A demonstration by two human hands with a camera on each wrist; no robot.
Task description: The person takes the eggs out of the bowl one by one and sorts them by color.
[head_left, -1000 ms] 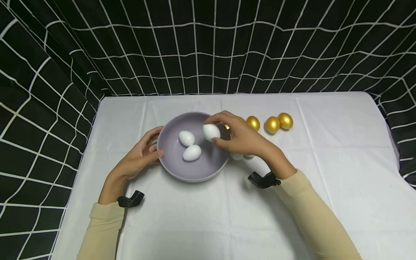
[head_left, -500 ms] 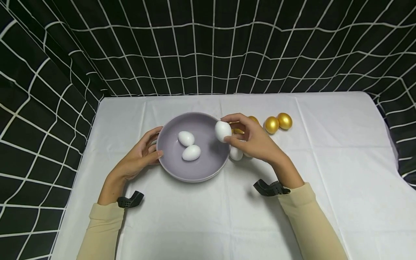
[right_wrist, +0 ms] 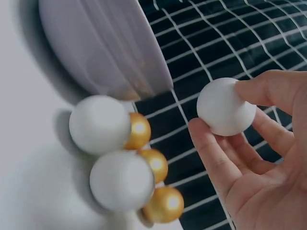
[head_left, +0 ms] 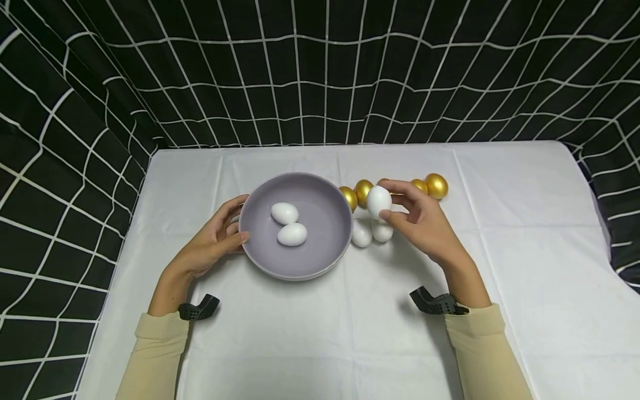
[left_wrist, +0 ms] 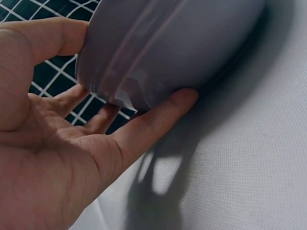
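Note:
My left hand (head_left: 211, 243) grips the left side of a round mauve bowl (head_left: 322, 214), thumb at the rim and fingers along the outer wall. Two white eggs (head_left: 293, 234) lie touching inside the bowl. To the right of the bowl, my right hand (head_left: 431, 225) pinches another white egg (right_wrist: 225, 106) between thumb and fingertips. In the right wrist view the held egg hangs apart from a pair of white eggs (right_wrist: 122, 181) on the cloth. Gold eggs (head_left: 364, 192) sit just behind that pair, some partly hidden by the right hand.
Farther right stands another gold egg (head_left: 436, 186) near the back of the table. A white cloth (head_left: 300, 333) covers the tabletop. Black fabric with a white grid (head_left: 310, 72) rises behind the table and at both sides.
My right hand has moved right with the white egg, from over the bowl to above the white eggs beside it. More gold eggs now show. The left hand stays on the bowl.

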